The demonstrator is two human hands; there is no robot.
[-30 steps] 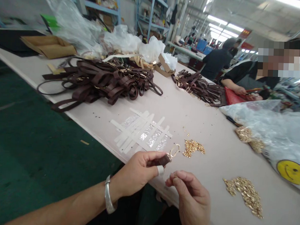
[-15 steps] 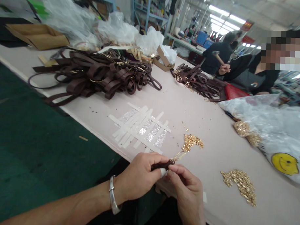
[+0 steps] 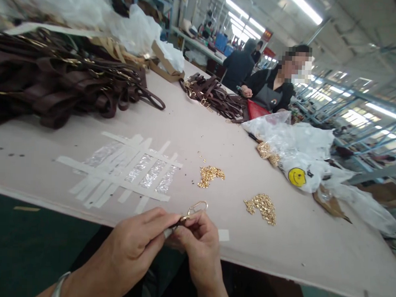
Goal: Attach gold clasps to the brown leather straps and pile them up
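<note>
Both my hands meet at the table's near edge around a dark brown leather strap [image 3: 176, 224], most of it hidden by fingers. My left hand [image 3: 138, 235] is closed on the strap; something white wraps one fingertip. The fingers of my right hand [image 3: 199, 239] pinch the strap's end, beside a gold metal clasp [image 3: 198, 205] that sticks out above them. Just beyond lies a pile of small shiny gold pieces [image 3: 212, 175]. A second pile of gold pieces [image 3: 262, 207] is farther right.
Brown leather straps [image 3: 67, 83] heap up at left, with more straps [image 3: 216, 97] at the back. White tape strips [image 3: 128, 172] cover part of the table [image 3: 298, 238]. Plastic bags [image 3: 302, 143] lie at right. A person [image 3: 268, 92] works across the table.
The view has swung right and tilted, so the table's contents sit farther left. My hands stay together on the strap, and the clasp now points up and right. The co-worker's raised hammer has come down.
</note>
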